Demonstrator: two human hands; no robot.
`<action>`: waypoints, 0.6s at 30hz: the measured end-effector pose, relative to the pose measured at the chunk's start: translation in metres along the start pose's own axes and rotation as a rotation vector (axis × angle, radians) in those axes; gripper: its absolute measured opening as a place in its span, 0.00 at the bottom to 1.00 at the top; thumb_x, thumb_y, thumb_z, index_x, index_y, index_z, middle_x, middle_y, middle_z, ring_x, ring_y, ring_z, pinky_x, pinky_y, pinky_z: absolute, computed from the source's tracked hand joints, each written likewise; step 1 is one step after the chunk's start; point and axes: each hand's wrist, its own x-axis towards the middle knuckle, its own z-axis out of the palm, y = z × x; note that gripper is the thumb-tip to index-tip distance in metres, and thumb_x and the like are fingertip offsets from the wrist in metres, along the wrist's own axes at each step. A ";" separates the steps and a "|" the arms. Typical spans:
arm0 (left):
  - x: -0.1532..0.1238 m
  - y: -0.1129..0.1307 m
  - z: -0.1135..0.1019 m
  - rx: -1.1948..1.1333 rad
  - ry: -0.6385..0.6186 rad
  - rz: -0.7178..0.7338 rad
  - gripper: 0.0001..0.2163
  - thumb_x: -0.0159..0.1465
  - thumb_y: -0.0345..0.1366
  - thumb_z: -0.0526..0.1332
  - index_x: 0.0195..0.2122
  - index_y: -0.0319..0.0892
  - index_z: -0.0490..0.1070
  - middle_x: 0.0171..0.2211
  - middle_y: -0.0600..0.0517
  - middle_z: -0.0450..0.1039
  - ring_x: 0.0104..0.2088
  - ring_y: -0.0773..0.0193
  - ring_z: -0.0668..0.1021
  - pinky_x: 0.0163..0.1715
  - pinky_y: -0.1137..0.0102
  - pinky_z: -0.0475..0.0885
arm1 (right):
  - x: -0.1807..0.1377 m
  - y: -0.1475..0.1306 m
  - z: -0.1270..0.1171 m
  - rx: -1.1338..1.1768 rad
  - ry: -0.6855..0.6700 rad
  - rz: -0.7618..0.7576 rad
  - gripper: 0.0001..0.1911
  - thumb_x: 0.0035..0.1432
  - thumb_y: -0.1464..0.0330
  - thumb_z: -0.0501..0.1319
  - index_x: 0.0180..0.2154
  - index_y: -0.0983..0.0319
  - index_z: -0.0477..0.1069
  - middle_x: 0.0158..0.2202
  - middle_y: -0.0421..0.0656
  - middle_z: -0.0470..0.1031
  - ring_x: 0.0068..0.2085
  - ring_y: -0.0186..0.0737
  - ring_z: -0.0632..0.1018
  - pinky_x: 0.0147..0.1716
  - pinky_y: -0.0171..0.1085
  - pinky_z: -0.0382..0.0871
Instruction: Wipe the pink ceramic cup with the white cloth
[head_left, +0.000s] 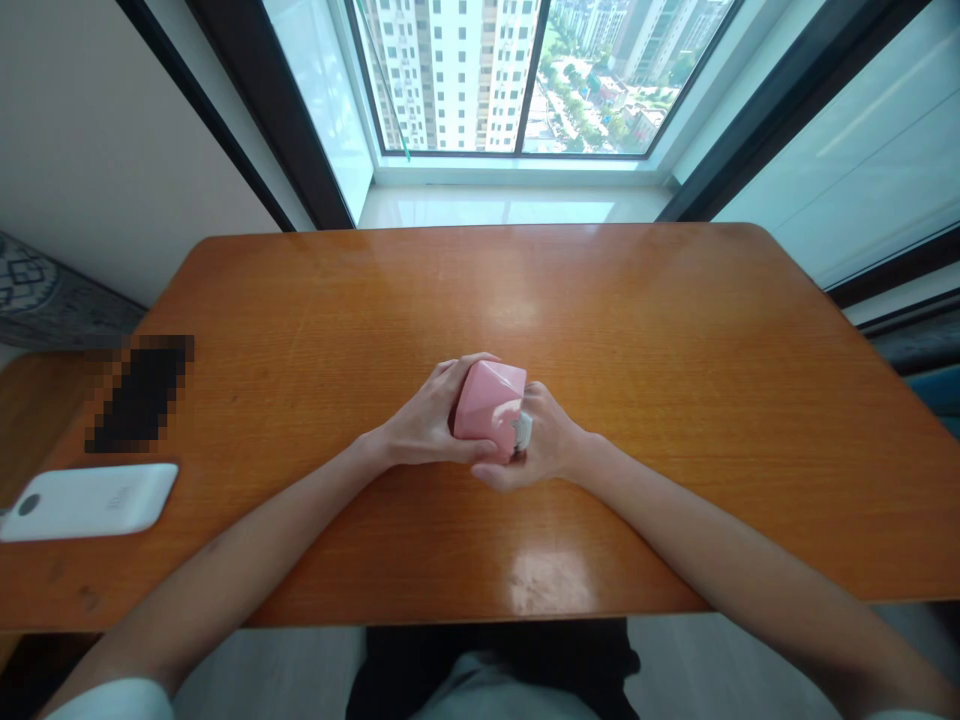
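Pink faceted block, angular and glossy, at the middle of the orange wooden worktop, held just above or on the surface; contact with the wood not discernible. Left hand wrapped round the block's left side, fingers curled over its top edge, thumb along the near edge. Right hand clasped against the block's right side, fingers tucked under and behind it; small white patch visible between this hand and the block, nature unclear. Both hands closed on the block, forearms converging from the near edge of the worktop. White flat rounded device lying at the near left part of the worktop, well apart from the hands. Dark pixelated rectangle just beyond the white device, contents obscured. Window beyond the far edge, high-rise buildings seen below through the glass. Pale sill between window and worktop. Patterned grey fabric at the far left.
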 end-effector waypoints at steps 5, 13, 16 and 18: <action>-0.002 -0.003 -0.001 0.018 -0.024 0.029 0.54 0.54 0.80 0.69 0.71 0.46 0.67 0.72 0.36 0.69 0.72 0.32 0.70 0.76 0.37 0.63 | -0.006 0.004 0.006 0.002 -0.021 0.063 0.25 0.63 0.46 0.70 0.25 0.56 0.73 0.24 0.40 0.76 0.28 0.40 0.76 0.33 0.42 0.72; -0.003 -0.018 0.000 -0.144 -0.039 0.235 0.55 0.64 0.78 0.62 0.83 0.62 0.41 0.84 0.40 0.44 0.79 0.33 0.64 0.77 0.36 0.64 | -0.004 -0.007 0.004 0.346 -0.008 0.396 0.23 0.65 0.51 0.71 0.26 0.57 0.69 0.22 0.36 0.69 0.25 0.36 0.69 0.28 0.39 0.67; -0.001 -0.023 0.004 -0.107 0.026 0.300 0.63 0.55 0.76 0.72 0.83 0.64 0.39 0.85 0.41 0.35 0.82 0.31 0.56 0.78 0.34 0.62 | 0.001 -0.009 0.002 0.609 0.061 0.671 0.24 0.68 0.47 0.68 0.30 0.58 0.72 0.22 0.35 0.68 0.23 0.33 0.66 0.24 0.36 0.63; 0.000 -0.025 0.006 -0.008 0.050 0.333 0.68 0.50 0.70 0.80 0.83 0.65 0.38 0.85 0.41 0.35 0.84 0.29 0.50 0.79 0.31 0.58 | 0.006 -0.008 0.003 0.769 0.171 0.803 0.25 0.67 0.44 0.69 0.34 0.59 0.75 0.25 0.36 0.70 0.24 0.33 0.68 0.24 0.35 0.64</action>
